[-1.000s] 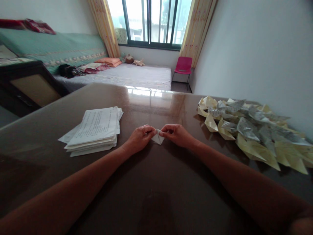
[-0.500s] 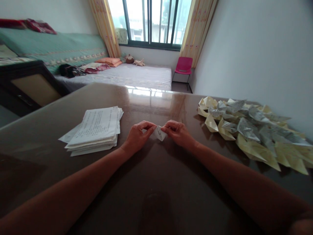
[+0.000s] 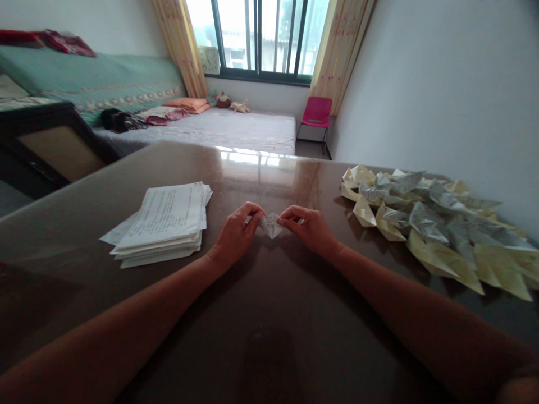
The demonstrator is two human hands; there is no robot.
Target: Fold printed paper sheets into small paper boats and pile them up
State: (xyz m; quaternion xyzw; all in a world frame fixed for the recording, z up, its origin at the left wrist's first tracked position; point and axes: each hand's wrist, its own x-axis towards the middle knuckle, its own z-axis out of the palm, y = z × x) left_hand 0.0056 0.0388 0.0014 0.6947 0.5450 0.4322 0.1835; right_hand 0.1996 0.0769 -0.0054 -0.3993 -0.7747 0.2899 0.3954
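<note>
The left hand and the right hand face each other over the middle of the counter, with a small folded paper between them. Each hand is narrowed to a pinch, thumb against finger: the left on the paper's left corner, the right on its right corner. Whether its lower tip touches the glossy counter, I cannot tell.

A second ago the fingertips nearly met over the paper, and it looked like a small, mostly plain diamond. Now they are farther apart, the corners spread outward, and a printed panel shows between them, above a point that faces the person. Half a second ago the paper was narrower and leaned to the right; now it sits more evenly between the hands. Both hands are also a little farther from the person than at first.

The stack of printed sheets on the left and the pile of cream and grey folded shapes on the right have not changed.
</note>
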